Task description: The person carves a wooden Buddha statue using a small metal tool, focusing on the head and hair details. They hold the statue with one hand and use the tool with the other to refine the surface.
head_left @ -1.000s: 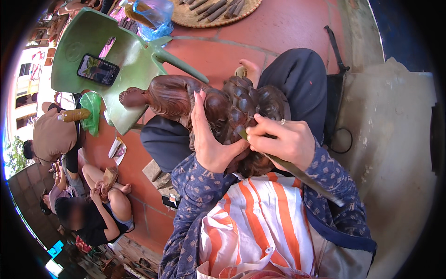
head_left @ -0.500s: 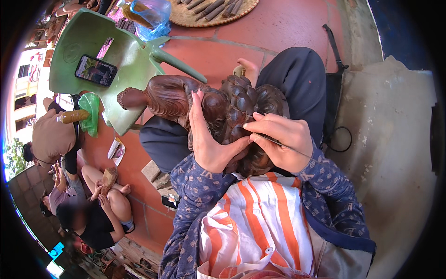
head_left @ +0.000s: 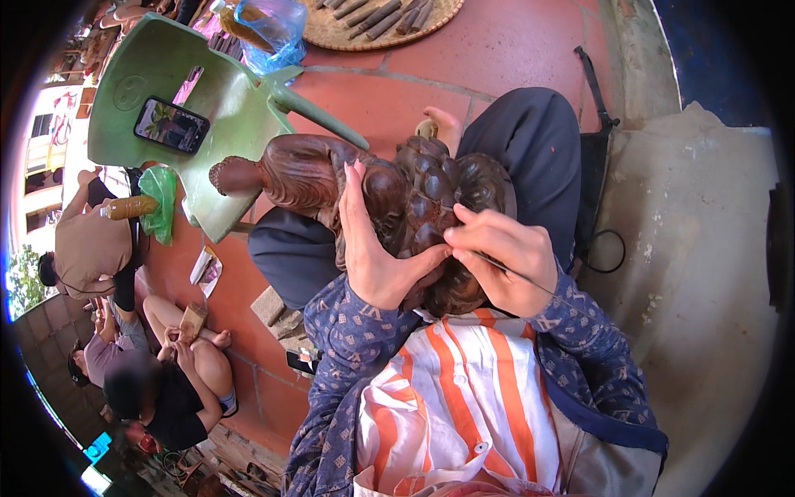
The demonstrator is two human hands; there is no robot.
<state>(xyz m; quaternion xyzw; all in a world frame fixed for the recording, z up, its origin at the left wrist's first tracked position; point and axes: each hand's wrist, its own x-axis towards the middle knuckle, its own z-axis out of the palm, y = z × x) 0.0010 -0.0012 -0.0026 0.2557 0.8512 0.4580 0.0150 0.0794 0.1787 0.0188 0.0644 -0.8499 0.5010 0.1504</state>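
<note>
A dark brown carved wooden figure (head_left: 397,195) lies across my lap, its knobbly base toward me. My left hand (head_left: 373,244) presses flat against its side, fingers pointing up, holding it steady. My right hand (head_left: 505,257) is closed around a thin metal carving tool (head_left: 517,273), with the tip at the carved lumps of the base. The tool's handle runs back over my right wrist. My legs in dark trousers are under the figure.
A green plastic chair (head_left: 190,108) lies tipped on the red tiled floor, a phone (head_left: 171,125) resting on it. A woven tray of tools (head_left: 381,21) and a blue plastic bag (head_left: 269,29) are beyond. Other people sit at lower left. A grey cloth (head_left: 696,248) lies to the right.
My right hand has shifted its grip on the thin tool and moved slightly up along the carved base. The left hand stays on the figure.
</note>
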